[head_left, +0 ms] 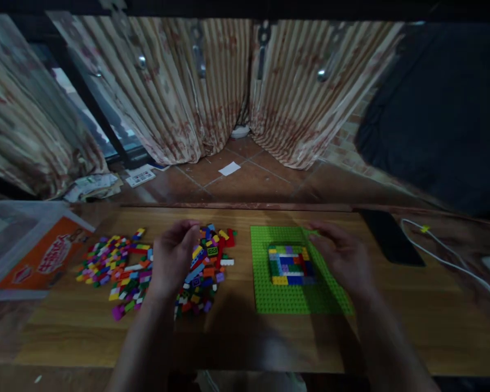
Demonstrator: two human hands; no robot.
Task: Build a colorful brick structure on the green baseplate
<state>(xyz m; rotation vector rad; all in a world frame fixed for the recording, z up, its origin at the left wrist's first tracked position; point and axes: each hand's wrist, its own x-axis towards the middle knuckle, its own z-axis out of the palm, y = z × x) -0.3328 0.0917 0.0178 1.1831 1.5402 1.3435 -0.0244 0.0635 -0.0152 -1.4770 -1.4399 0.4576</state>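
Note:
My left hand (173, 258) is held above a pile of loose toy building bricks (206, 272), its fingers curled and thumb pressed toward the index finger. Whatever may be between those fingertips does not show. Over the right part of a green baseplate (265, 296) is my right hand (343, 258), its fingers drawn together in a pinch near the plate's far edge. Anything in that pinch is too small and dim to name. On the baseplate stands a low rectangular brick build (289, 265) in blue, white, yellow, red and green.
More loose bricks (108, 258) spread left across the wooden table (237, 340). A clear plastic box (8, 218) with an orange label stands at the left end. A black flat tablet-like object (392, 239) and a white cable (445, 256) lie at the right. Striped curtains (212, 98) hang beyond.

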